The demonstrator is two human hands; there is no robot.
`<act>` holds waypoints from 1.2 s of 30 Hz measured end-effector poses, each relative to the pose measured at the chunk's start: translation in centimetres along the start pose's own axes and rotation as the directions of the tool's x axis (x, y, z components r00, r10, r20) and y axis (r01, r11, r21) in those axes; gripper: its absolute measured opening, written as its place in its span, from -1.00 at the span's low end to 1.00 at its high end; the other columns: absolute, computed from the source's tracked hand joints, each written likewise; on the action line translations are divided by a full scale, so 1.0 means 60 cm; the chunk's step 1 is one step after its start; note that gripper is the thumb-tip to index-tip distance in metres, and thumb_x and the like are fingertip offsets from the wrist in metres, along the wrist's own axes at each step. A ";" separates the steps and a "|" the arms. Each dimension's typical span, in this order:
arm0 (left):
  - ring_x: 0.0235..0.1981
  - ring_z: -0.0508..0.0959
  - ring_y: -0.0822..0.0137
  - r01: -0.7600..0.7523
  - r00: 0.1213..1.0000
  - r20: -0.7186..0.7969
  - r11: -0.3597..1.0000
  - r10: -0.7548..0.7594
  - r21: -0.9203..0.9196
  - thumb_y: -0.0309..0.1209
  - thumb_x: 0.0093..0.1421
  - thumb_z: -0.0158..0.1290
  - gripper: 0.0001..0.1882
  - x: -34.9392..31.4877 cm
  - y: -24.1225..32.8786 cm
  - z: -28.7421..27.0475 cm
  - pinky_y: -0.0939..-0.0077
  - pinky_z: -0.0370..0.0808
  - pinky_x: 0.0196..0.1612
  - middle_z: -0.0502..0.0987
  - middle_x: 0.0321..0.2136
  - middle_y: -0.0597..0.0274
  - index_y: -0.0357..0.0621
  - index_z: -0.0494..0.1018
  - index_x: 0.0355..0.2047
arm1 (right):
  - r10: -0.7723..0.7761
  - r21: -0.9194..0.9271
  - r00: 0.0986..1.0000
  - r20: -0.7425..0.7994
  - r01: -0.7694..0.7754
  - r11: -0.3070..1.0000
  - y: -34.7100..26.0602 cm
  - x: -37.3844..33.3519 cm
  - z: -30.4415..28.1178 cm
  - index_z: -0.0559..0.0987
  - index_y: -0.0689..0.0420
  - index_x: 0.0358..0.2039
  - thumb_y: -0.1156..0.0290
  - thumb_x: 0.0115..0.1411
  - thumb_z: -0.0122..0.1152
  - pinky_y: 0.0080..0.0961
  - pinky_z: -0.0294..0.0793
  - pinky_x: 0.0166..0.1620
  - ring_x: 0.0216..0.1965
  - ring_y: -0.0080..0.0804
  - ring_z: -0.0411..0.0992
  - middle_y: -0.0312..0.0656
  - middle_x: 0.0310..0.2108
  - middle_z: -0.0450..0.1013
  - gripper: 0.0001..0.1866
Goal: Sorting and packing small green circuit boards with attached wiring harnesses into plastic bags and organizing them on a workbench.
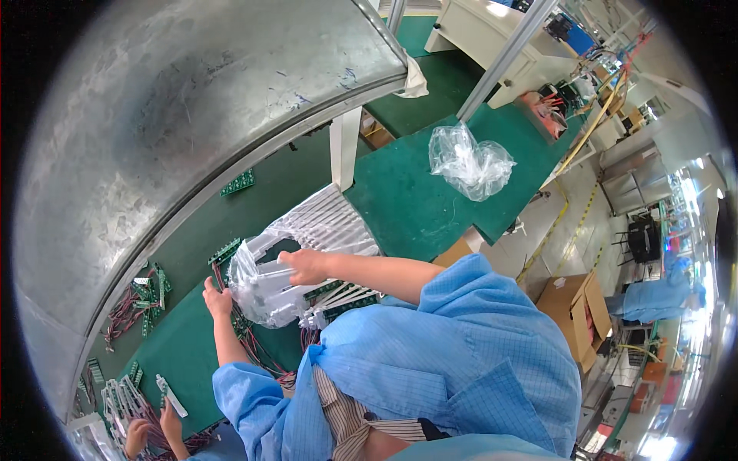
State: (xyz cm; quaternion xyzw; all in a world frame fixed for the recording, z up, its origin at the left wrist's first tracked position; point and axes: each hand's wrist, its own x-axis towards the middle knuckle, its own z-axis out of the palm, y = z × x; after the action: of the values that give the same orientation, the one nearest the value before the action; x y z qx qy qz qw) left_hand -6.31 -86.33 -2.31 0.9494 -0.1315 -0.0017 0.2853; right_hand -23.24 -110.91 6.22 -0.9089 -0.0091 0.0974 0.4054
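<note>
My right hand (305,266) reaches over a clear plastic bag (247,280) of white plastic parts. Its fingers are curled at a white plastic part (270,273) by the bag's mouth. Left of the bag, my left hand (218,299) has its fingers apart, close to a green circuit board (225,250) and its wires; I see nothing held in it. Behind my right hand lies a row of long white plastic strips (327,219). In front of my right forearm, several slim white parts (350,298) lie with green boards, partly hidden by my arm and clothes.
A large metal hood (231,69) curves over the left side. Crumpled clear plastic (470,163) lies on the green bench (403,219). Wired boards (150,296) sit at left. Another person's hands (171,422) hold a white part at lower left. A cardboard box (570,319) stands at right.
</note>
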 end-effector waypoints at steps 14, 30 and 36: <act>-0.30 0.50 0.05 0.106 0.945 0.244 0.909 -0.218 0.403 -0.18 -0.02 -0.10 -0.71 0.010 0.083 -0.077 0.22 0.42 -0.20 0.51 -0.34 0.08 -0.02 0.52 -0.39 | 0.420 0.834 0.888 0.188 -0.370 0.410 0.049 -0.094 -0.062 0.32 0.09 -0.12 0.12 0.19 -0.22 -0.60 0.37 -0.56 -0.55 -0.43 0.39 -0.16 -0.39 0.41 -0.63; -0.05 0.30 0.15 -0.206 0.957 0.286 0.822 0.055 0.530 -0.28 -0.06 0.04 -0.68 0.103 0.108 0.007 0.24 0.32 -0.07 0.36 -0.17 0.15 0.02 0.42 -0.24 | 0.307 0.831 0.894 0.327 -0.427 0.358 0.038 -0.119 -0.039 0.31 0.13 -0.20 0.18 0.19 -0.16 -0.52 0.43 -0.50 -0.50 -0.41 0.39 -0.13 -0.37 0.37 -0.70; -0.21 0.49 0.18 -0.014 0.935 0.318 0.878 -0.159 0.478 -0.21 -0.11 0.07 -0.67 0.115 0.050 -0.065 0.32 0.44 -0.18 0.49 -0.26 0.09 -0.03 0.48 -0.32 | 0.343 0.832 0.885 0.314 -0.431 0.349 0.038 -0.114 -0.033 0.30 0.15 -0.20 0.17 0.19 -0.17 -0.53 0.43 -0.50 -0.48 -0.43 0.38 -0.15 -0.38 0.37 -0.68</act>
State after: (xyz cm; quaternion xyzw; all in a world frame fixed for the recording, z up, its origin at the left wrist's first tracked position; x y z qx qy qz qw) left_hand -0.07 -88.38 3.09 0.9789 -0.1399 -0.1479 0.0170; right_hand -29.71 -114.55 6.98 -0.5331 0.2403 0.2186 0.7812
